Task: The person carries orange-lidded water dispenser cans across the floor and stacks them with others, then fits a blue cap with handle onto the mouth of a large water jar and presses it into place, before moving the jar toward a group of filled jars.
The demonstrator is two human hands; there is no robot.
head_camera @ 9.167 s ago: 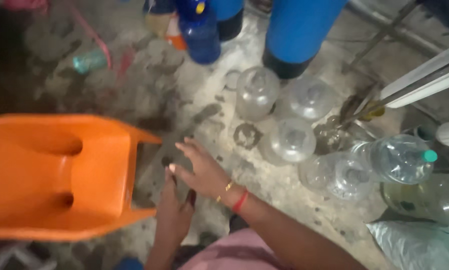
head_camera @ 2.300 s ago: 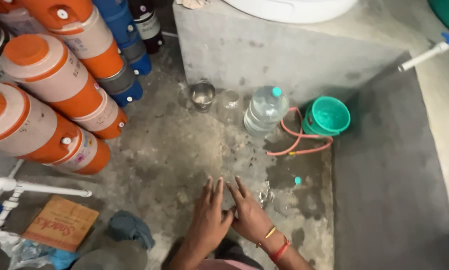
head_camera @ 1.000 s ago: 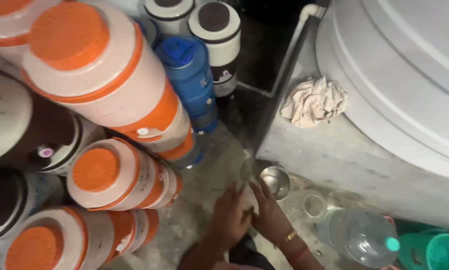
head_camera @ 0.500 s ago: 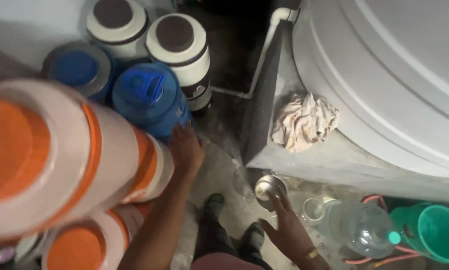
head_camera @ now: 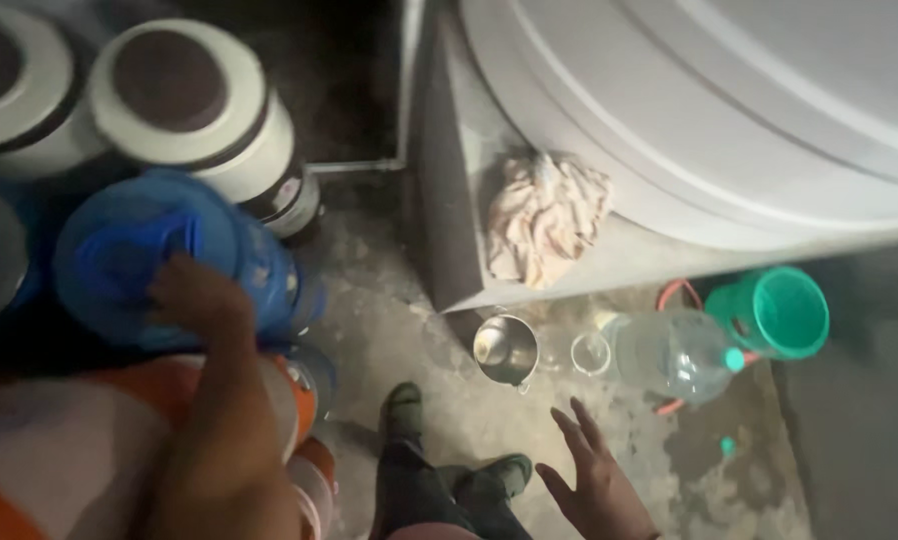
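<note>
Colour reference: floor-level containers

Blue canister (head_camera: 149, 265) is showing a blue lid; neighbouring drum (head_camera: 194, 105) is showing white with a dark brown top. Cup (head_camera: 781, 312) is appearing green, rag (head_camera: 547, 215) pale pink-cream, tank (head_camera: 729, 100) white, metal cup (head_camera: 506, 350) silver.

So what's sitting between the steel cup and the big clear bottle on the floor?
A small clear glass stands between the steel cup and the clear bottle, in the head view.

Blue drum (head_camera: 169, 260) upright among stacked drums, cap on top
</note>
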